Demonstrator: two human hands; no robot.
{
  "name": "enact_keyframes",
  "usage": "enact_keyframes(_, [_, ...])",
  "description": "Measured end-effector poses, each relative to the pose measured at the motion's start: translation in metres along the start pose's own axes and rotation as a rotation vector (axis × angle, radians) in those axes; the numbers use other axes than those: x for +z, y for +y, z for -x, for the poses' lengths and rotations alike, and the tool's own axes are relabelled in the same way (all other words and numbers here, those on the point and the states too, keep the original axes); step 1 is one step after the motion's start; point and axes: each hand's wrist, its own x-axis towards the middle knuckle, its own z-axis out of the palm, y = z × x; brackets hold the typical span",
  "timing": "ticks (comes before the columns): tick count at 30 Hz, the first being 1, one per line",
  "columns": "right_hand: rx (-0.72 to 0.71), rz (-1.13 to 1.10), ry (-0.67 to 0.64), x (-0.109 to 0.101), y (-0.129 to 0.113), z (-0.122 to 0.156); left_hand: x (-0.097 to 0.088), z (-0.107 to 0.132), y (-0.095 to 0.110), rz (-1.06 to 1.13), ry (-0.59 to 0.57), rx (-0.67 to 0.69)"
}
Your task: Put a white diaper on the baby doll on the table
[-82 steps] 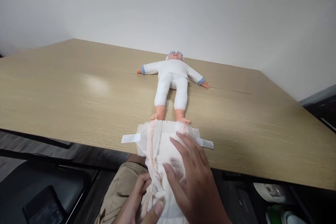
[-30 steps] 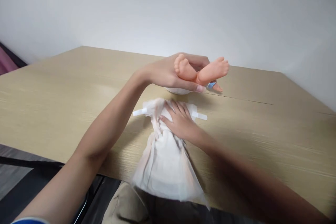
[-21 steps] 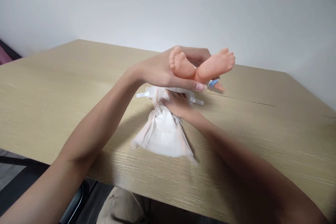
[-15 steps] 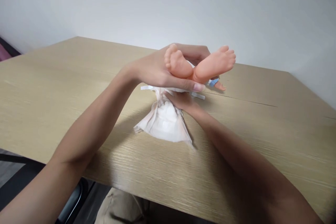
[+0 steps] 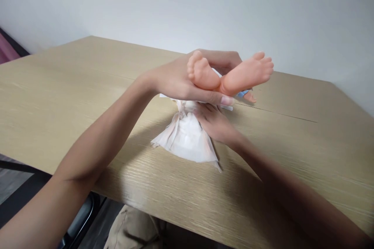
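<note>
My left hand [image 5: 187,78] is closed around the ankles of a baby doll [image 5: 245,74], holding its legs raised with both soles facing me. Most of the doll's body is hidden behind this hand. A bit of blue clothing and a small doll hand show to the right. Under the doll lies a white diaper [image 5: 187,140], its front part spread toward me on the tabletop and its side tabs partly visible. My right hand [image 5: 214,120] lies on the diaper's right side below the raised legs, fingers stretched out and touching it. Its fingertips are partly in shadow.
The wooden table [image 5: 73,97] reaches back to a pale wall. A thin dark seam runs across its right half. A black chair [image 5: 78,221] stands at the front left edge, beside my trousered knee [image 5: 131,229]. Something pink [image 5: 10,50] is at the far left.
My right hand has drawn back toward me from under the doll, so more of it shows. My left hand still holds the legs up. The view has shifted slightly.
</note>
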Motion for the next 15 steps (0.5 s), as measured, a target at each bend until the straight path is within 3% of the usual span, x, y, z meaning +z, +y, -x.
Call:
enact_keyframes(4, [0.023, 0.009, -0.009, 0.005, -0.013, 0.027, 0.004, 0.001, 0.001, 0.014, 0.005, 0.020])
enact_keyframes(10, [0.090, 0.022, 0.045, 0.017, -0.015, 0.012, 0.012, 0.006, -0.003, -0.016, 0.072, 0.049])
enact_keyframes(15, [0.104, 0.010, 0.135, -0.003, -0.016, 0.022, 0.017, 0.015, -0.004, -0.020, 0.046, -0.001])
